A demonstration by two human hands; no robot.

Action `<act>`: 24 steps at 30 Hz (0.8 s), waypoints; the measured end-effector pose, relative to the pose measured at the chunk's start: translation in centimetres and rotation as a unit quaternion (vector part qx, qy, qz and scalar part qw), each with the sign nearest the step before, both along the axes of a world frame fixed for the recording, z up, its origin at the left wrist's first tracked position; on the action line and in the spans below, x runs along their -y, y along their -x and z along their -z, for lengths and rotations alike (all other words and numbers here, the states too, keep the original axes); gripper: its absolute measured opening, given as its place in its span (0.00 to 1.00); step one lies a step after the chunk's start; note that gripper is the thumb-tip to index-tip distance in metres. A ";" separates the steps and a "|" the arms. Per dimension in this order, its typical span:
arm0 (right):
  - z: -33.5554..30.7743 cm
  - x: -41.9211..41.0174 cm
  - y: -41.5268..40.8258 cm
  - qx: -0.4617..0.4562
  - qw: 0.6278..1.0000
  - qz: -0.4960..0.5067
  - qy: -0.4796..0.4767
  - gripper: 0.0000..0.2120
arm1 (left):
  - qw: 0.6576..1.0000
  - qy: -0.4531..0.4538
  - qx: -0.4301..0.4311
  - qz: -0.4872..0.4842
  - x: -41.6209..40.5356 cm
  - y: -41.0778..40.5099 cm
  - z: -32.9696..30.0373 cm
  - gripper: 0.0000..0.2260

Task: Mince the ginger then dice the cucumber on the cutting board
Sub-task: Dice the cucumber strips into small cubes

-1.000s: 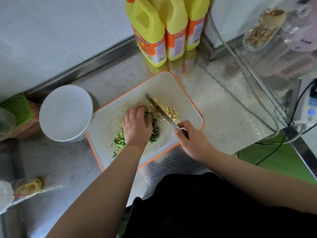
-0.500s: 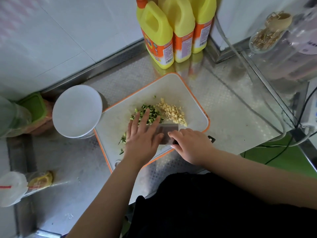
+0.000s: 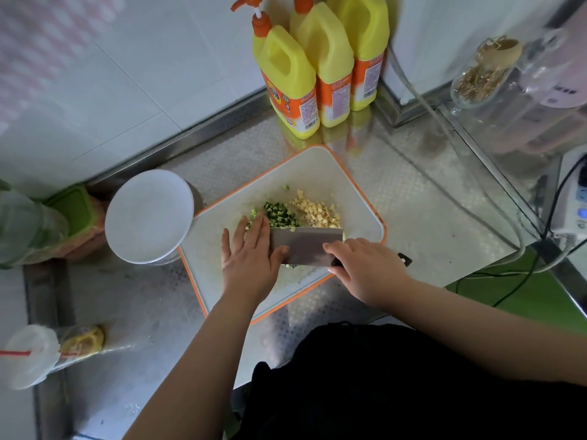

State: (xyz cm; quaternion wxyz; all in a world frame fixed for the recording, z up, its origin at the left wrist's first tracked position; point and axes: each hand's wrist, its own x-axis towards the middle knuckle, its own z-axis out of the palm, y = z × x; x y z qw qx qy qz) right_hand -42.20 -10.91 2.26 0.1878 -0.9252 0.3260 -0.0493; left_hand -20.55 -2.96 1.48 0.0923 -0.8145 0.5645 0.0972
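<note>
Item: cutting board (image 3: 355,198), carrying 2 heaps, diced cucumber (image 3: 281,217) beside minced ginger (image 3: 317,212), both at the far edge of the flat-laid cleaver (image 3: 305,244). My right hand (image 3: 365,268) grips the cleaver's handle; my left hand (image 3: 251,258), fingers straight, presses the blade's left end and holds nothing. I judge this a gathering step: keep the blade low, its edge away from my fingers.

We can read no words or numbers anywhere. The three yellow bottles (image 3: 320,65) carry orange labels (image 3: 293,104) with barcodes and fine print, all too small and blurred for us to make out. Right of the bottles, a pale appliance (image 3: 562,81) bears dark marks we cannot decipher.
</note>
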 end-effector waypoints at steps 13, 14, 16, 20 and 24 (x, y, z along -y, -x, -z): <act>-0.2 0.0 1.7 -0.007 0.999 0.048 -0.008 0.18 | 0.988 0.141 -0.052 -0.037 1.3 2.9 -1.8 0.30; -0.3 0.0 1.7 -0.010 0.998 0.055 -0.006 0.18 | 0.992 0.110 -0.053 -0.014 1.5 3.9 -1.9 0.30; -0.3 0.0 1.6 -0.016 0.998 0.066 0.008 0.17 | 0.996 0.077 -0.048 -0.010 2.1 4.9 -1.7 0.27; 0.0 -0.1 1.7 -0.033 0.996 0.075 0.021 0.18 | 0.998 0.033 -0.033 -0.041 3.6 5.6 -1.2 0.23; 0.3 0.2 1.9 -0.025 0.993 0.088 0.071 0.17 | 0.999 0.005 -0.028 -0.022 5.2 6.4 -1.2 0.23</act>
